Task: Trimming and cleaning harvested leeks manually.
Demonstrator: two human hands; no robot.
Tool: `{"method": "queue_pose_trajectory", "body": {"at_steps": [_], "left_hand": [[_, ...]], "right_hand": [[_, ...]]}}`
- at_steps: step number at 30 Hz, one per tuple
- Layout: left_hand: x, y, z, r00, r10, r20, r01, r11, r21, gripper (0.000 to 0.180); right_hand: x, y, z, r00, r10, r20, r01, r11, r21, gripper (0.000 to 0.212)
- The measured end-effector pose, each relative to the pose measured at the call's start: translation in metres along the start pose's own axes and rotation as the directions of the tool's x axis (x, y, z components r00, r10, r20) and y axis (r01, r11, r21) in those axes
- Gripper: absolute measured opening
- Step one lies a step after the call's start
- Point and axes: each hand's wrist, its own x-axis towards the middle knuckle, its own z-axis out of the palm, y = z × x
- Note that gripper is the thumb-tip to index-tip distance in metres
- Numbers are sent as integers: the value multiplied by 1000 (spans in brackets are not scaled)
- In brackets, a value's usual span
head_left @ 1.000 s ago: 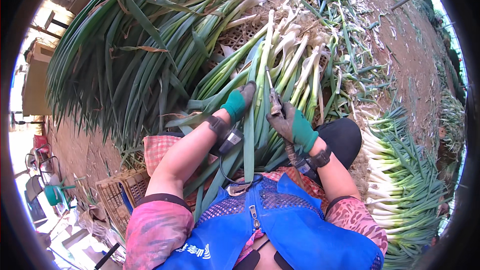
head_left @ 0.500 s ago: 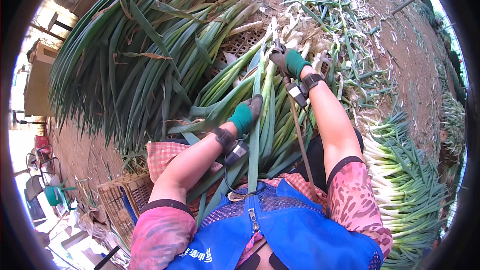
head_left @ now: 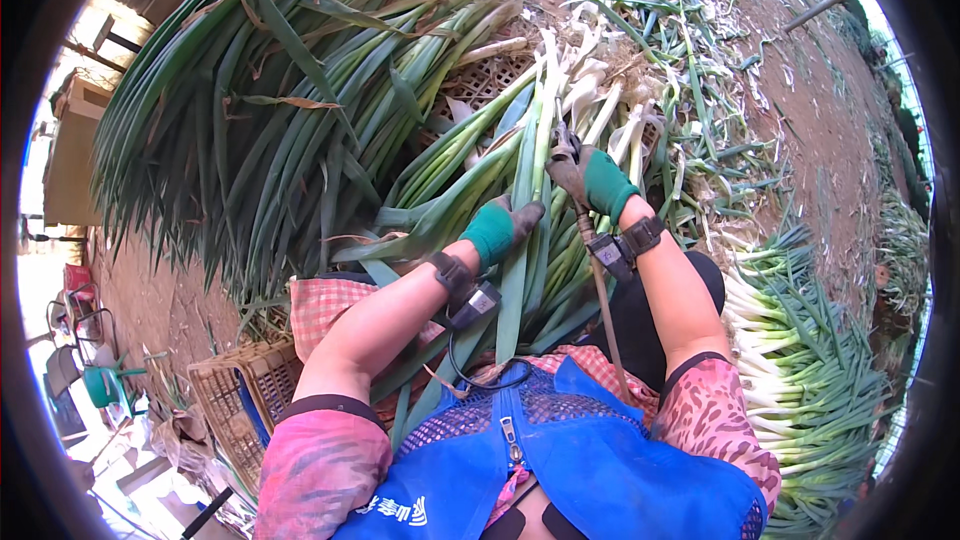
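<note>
My left hand (head_left: pixel 507 228), in a green and dark grey glove, is closed around the green leaves of a large green onion (head_left: pixel 546 100), whose white end points away from me. Beside that stalk, my right hand (head_left: pixel 592 182), gloved alike, grips a metal nozzle gun (head_left: pixel 565 143). From it a brown hose (head_left: pixel 604 315) runs back toward my body. More green onions (head_left: pixel 450 175) lie under and around my hands, with white ends and roots (head_left: pixel 628 70) bunched just beyond. The fingertips of the right hand are partly hidden behind the tool.
A big heap of untrimmed green onions (head_left: pixel 270 120) rises at the left. Cleaned ones (head_left: pixel 790 340) lie in rows at the right. Peeled leaf scraps (head_left: pixel 690 60) cover the ground ahead. A plastic crate (head_left: pixel 235 395) stands at lower left; a metal pole (head_left: pixel 828 2) juts in at upper right.
My right hand has drawn the nozzle gun back toward me, away from the white end. My left hand has shifted slightly right and nearer, still holding the green onion.
</note>
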Motion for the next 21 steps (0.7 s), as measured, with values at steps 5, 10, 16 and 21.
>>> {"method": "queue_pose_trajectory", "body": {"at_steps": [5, 10, 16, 21], "left_hand": [[-4, 4, 2, 1000, 3, -18, -3, 999, 36, 58], [-3, -5, 5, 999, 17, -41, -15, 999, 48, 58], [-1, -5, 4, 1000, -10, -20, 12, 997, 72, 56], [7, -14, 10, 999, 50, -21, -49, 999, 7, 52]], "right_hand": [[40, 17, 2, 998, -64, -24, 59, 983, -176, 26], [98, 13, -24, 946, -255, 199, 323, 727, -606, 12], [137, 20, -17, 973, 217, 82, -201, 966, -163, 21], [103, 22, -18, 998, -39, 46, 50, 967, -252, 32]]}}
